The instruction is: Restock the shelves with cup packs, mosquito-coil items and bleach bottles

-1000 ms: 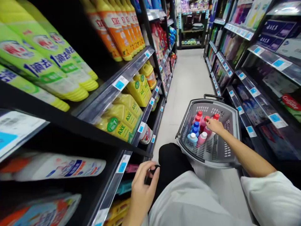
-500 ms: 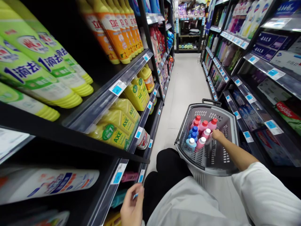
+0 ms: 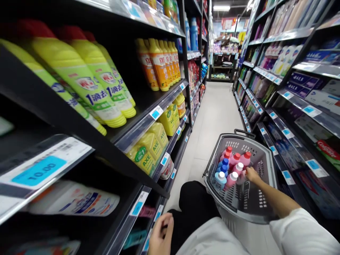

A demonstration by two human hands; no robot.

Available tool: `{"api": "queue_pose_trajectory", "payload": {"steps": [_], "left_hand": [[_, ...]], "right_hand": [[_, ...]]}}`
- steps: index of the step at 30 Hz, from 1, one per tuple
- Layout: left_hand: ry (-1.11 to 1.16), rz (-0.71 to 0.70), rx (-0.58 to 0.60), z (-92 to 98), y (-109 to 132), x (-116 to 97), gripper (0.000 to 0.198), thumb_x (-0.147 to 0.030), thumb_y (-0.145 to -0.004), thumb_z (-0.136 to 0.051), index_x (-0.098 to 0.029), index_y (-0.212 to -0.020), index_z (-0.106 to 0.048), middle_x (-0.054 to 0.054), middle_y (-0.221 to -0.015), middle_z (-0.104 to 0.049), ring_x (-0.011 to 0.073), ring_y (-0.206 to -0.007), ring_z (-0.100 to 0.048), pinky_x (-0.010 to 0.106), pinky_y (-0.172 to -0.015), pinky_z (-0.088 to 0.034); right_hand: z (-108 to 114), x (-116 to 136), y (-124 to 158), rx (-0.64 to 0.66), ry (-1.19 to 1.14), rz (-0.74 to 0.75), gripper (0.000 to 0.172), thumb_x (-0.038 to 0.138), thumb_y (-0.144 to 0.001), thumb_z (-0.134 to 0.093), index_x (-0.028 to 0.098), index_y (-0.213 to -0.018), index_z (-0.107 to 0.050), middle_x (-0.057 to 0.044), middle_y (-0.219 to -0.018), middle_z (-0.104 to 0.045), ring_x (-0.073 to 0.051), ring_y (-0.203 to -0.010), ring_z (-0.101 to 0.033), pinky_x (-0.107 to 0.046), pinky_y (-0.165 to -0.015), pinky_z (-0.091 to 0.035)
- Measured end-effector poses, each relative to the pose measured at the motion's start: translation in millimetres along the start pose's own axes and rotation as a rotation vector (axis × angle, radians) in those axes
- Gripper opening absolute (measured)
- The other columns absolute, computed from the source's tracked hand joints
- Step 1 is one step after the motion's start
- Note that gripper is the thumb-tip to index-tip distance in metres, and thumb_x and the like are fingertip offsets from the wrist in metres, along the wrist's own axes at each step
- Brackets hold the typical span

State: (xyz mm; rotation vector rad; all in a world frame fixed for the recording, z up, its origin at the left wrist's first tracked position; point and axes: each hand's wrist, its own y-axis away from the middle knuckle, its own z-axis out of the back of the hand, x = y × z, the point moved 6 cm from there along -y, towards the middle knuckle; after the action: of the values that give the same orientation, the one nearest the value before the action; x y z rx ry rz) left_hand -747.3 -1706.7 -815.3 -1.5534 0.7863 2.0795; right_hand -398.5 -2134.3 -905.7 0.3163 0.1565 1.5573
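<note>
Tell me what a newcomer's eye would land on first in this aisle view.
The large yellow-green bottles on the left-hand shelf stand out most. At lower right, a grey plastic basket holds bottles with red, white and blue caps, with the right hand reaching in among them. The left hand sits at the bottom edge.

Black store shelves [image 3: 79, 141] line the left of the aisle. On the near left shelf, lime-green bottles [image 3: 82, 81] stand in rows, with orange bottles [image 3: 158, 67] farther along. Yellow AXE bottles [image 3: 148, 148] fill the shelf below. Blue price tags [image 3: 156, 112] mark the shelf edges. The right shelves [image 3: 305, 106] hold boxes of toothpaste [image 3: 328, 150] nearby and rows of bottles [image 3: 281, 56] higher up and farther away. A pale tiled floor [image 3: 212, 117] runs between them. Near the right shelves, a gray plastic basket [image 3: 239, 216] carries bottles with red, blue and white caps [image 3: 231, 179], standing close together at its far end.
</note>
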Motion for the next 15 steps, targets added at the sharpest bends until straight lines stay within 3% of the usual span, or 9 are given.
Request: {"api": "queue_pose_trajectory", "payload": {"steps": [4,8,11,15], "left_hand": [[0.007,-0.089,0.057,-15.4,-3.9,-10.5,0.058,-0.072,-0.07,-0.073,-0.019,-0.091,-0.073,0.007,-0.093,-0.071,0.0237,-0.089,-0.067,0.028,-0.074,-0.054],[-0.02,-0.138,0.167,-29.4,-7.3,-20.6,0.054,-0.07,-0.072,-0.071,-0.018,-0.09,-0.074,0.009,-0.092,-0.072,0.0255,-0.087,-0.069,0.031,-0.073,-0.057],[-0.04,-0.223,0.187,-40.0,-5.8,-34.0,0.047,-0.064,-0.08,-0.067,-0.019,-0.091,-0.073,0.008,-0.091,-0.072,0.0242,-0.087,-0.068,0.031,-0.073,-0.056],[-0.078,-0.303,0.304,-60.5,-0.5,-59.0,0.039,-0.057,-0.086,-0.063,-0.019,-0.092,-0.071,0.009,-0.096,-0.071,0.024,-0.09,-0.068,0.032,-0.074,-0.056]], "right_hand": [[23.9,8.3,14.5,0.003,0.026,0.157,0.023,0.0,-0.08,-0.06,0.014,-0.093,-0.071,-0.01,-0.096,-0.065,-0.021,-0.089,-0.067,-0.024,-0.075,-0.044],[67.2,12.5,38.5,-0.042,0.032,0.287,0.025,0.002,-0.081,-0.059,0.015,-0.098,-0.072,-0.01,-0.101,-0.066,-0.021,-0.094,-0.066,-0.025,-0.081,-0.045],[116.5,23.0,70.6,-0.136,0.021,0.373,0.026,0.011,-0.091,-0.052,0.014,-0.107,-0.071,-0.013,-0.104,-0.065,-0.022,-0.095,-0.066,-0.029,-0.084,-0.046],[206.9,63.2,135.9,-0.435,-0.131,0.643,0.03,0.023,-0.096,-0.049,0.017,-0.117,-0.07,-0.013,-0.108,-0.07,-0.026,-0.099,-0.068,-0.035,-0.087,-0.051]]}}
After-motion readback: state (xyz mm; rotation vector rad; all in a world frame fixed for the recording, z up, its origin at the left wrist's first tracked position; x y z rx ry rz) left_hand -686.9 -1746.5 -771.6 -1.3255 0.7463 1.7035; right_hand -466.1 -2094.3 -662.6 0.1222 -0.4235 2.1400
